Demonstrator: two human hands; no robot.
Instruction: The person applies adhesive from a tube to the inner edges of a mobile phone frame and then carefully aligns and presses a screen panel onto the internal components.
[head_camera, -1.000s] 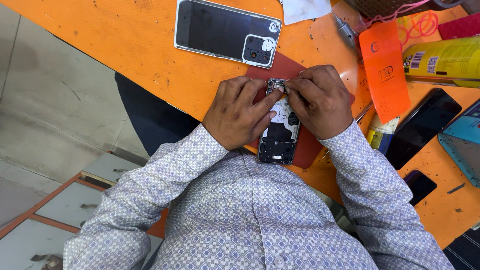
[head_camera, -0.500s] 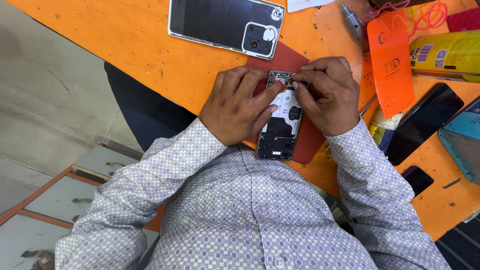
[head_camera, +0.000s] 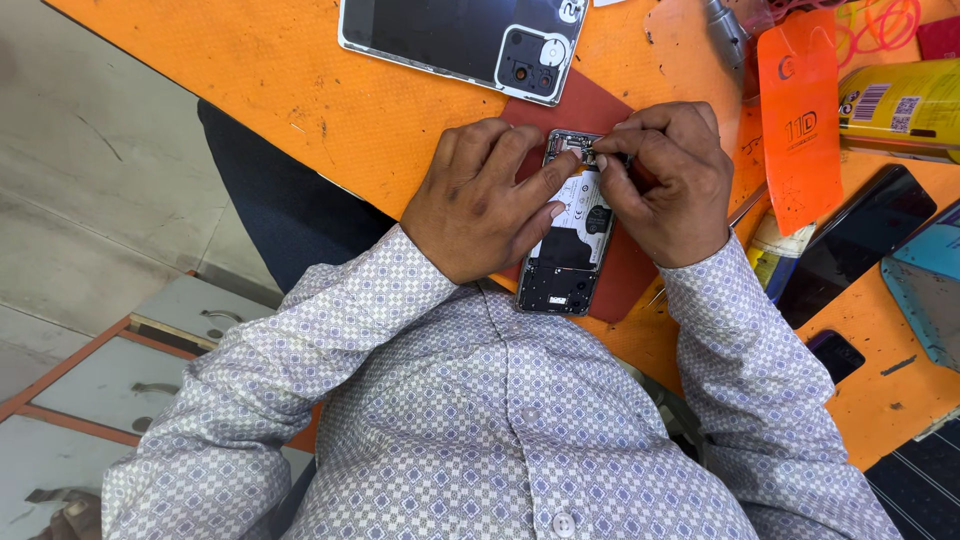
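Item: 1 opened phone (head_camera: 570, 240), back cover off, lying lengthwise on a dark red mat (head_camera: 625, 280) at the near edge of an orange table (head_camera: 330, 110). Inner parts exposed: black and white plates in the middle, a small metal part at the far end.

Left hand (head_camera: 485, 200): flat over the phone's left edge, fingers together, forefinger stretched onto the white plate; it presses the phone down and grips nothing.

Right hand (head_camera: 665, 185): fingertips pinched together at the phone's far end, on or just over the small metal part. Whether a tool or a screw sits in the pinch, I cannot tell.

State of work, as judged: the phone is already open and its back removed; the hands are busy at the top section. The lower plates look in place, and nothing has been lifted out onto the mat that can be seen. Reassembly is not begun.

Nearby, untouched:
- 1 phone back panel (head_camera: 465, 40) with camera block, beyond the mat.
- 1 orange tag (head_camera: 800, 120), to the right.
- 1 yellow package (head_camera: 905, 105), far right.
- 1 dark screen panel (head_camera: 860, 245), right of the right hand.
- 1 pale blue piece (head_camera: 925, 290), at the right edge.

Grey drawers (head_camera: 150, 350) stand below the table on the left.
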